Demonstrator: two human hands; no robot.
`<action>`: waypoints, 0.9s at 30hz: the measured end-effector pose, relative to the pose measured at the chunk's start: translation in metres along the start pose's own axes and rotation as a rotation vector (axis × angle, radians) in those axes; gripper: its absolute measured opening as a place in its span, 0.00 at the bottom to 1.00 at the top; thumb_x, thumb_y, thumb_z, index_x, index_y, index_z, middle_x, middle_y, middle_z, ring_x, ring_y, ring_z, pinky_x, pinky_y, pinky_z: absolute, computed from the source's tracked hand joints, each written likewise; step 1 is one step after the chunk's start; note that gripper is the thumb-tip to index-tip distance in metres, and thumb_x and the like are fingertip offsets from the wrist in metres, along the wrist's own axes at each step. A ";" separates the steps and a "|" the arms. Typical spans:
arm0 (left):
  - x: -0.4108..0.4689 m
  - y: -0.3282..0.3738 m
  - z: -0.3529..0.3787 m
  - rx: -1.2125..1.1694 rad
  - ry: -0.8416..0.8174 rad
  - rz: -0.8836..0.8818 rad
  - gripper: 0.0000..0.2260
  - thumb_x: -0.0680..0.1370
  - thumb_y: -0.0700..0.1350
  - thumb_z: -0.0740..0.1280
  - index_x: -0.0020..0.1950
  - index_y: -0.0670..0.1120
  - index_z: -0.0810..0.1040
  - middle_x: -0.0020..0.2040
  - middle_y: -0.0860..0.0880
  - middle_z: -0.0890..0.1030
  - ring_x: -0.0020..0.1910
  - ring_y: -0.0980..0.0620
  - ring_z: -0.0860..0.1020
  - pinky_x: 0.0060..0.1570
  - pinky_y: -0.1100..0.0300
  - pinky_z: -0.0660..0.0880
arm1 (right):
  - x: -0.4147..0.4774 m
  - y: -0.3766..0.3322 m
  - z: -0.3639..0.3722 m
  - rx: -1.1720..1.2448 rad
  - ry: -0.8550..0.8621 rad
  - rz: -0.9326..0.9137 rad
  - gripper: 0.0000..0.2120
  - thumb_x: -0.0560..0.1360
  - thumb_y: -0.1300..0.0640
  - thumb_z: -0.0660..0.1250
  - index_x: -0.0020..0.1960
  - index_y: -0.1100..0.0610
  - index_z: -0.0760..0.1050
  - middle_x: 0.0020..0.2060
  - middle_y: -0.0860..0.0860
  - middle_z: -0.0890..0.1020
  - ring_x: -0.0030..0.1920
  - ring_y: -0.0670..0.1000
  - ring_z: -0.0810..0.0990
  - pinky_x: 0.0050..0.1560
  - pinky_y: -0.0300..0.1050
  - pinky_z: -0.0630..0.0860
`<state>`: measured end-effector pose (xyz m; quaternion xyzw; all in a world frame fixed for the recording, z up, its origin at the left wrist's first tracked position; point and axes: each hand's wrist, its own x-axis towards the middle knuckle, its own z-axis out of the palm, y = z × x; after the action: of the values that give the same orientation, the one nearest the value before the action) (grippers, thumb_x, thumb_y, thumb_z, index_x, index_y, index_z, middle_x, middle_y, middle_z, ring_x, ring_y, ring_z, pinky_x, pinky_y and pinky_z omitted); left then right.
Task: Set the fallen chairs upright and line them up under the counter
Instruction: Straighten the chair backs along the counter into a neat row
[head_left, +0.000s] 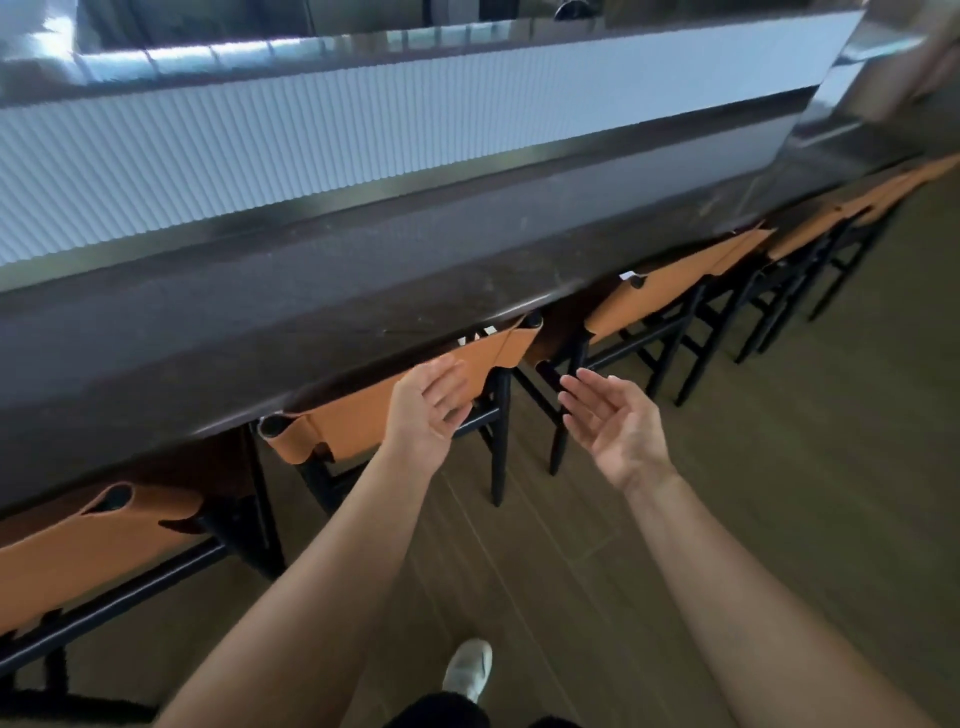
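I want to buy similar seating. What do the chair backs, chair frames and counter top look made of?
Chair backs: tan leather or a lookalike, matte, wrapped sling-style around the posts. Chair frames: black-painted wood or metal, can't tell which. Counter top: dark, smooth, slightly glossy, maybe stone or laminate.

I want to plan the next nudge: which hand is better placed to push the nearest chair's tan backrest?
Probably the left hand: it is open right at the tan backrest; the right hand hovers beside it.
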<state>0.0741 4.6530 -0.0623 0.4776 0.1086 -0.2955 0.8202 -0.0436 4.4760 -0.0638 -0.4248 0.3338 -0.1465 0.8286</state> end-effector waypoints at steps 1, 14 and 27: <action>0.009 0.000 0.009 0.007 -0.032 -0.009 0.12 0.78 0.45 0.62 0.59 0.47 0.79 0.55 0.51 0.84 0.58 0.50 0.79 0.54 0.54 0.74 | 0.004 -0.005 -0.003 0.015 0.026 -0.009 0.16 0.79 0.52 0.59 0.60 0.58 0.79 0.55 0.54 0.85 0.58 0.54 0.82 0.58 0.50 0.75; 0.075 -0.040 0.109 0.090 -0.233 -0.212 0.15 0.81 0.44 0.58 0.65 0.43 0.76 0.58 0.46 0.82 0.60 0.47 0.79 0.61 0.50 0.74 | 0.033 -0.047 -0.086 0.235 0.301 -0.089 0.16 0.79 0.53 0.59 0.60 0.57 0.80 0.54 0.55 0.85 0.55 0.54 0.84 0.54 0.49 0.76; 0.112 -0.130 0.247 0.124 -0.216 -0.307 0.13 0.82 0.46 0.56 0.59 0.43 0.77 0.59 0.45 0.80 0.61 0.46 0.77 0.59 0.50 0.73 | 0.089 -0.134 -0.206 0.242 0.363 -0.046 0.15 0.79 0.54 0.58 0.57 0.58 0.81 0.52 0.55 0.86 0.50 0.52 0.85 0.52 0.47 0.77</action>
<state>0.0619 4.3529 -0.0790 0.4705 0.0733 -0.4725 0.7416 -0.1123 4.2237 -0.0801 -0.2966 0.4477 -0.2783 0.7963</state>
